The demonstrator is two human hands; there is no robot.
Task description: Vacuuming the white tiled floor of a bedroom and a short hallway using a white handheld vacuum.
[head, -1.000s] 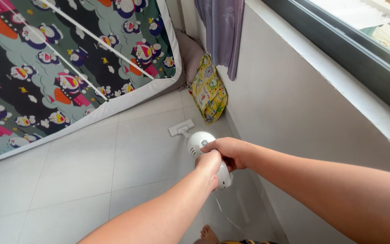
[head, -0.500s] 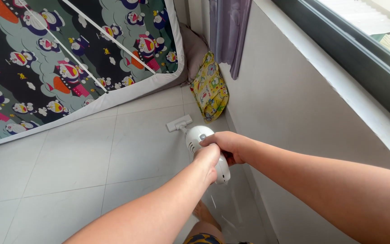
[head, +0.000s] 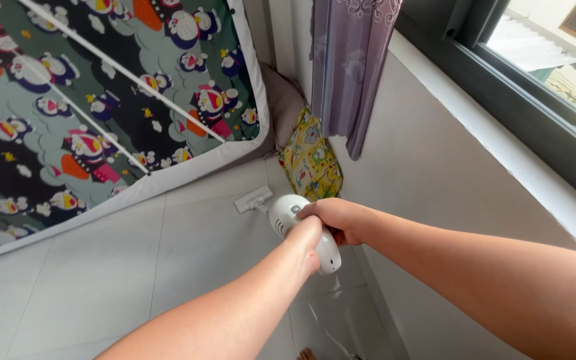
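I hold small white plastic handheld vacuum (head: 299, 230) in both hands: right hand (head: 337, 221) wrapped over top of body, left hand (head: 307, 243) clenched on grip just nearer. Flat white nozzle head (head: 253, 199) rests on pale grey floor tiles (head: 101, 267), far of hands. Yellow patterned fabric bag (head: 312, 160) leans on grey wall (head: 435, 173) at right. Cartoon-print mattress (head: 101, 100) fills far left. Purple curtain (head: 351, 67) hangs beside dark window frame (head: 535, 100).

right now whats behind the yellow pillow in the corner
Behind the yellow pillow a grey cushion leans in the corner, partly covered by it and the mattress. The purple curtain hangs beside it. The floor underneath is hidden.
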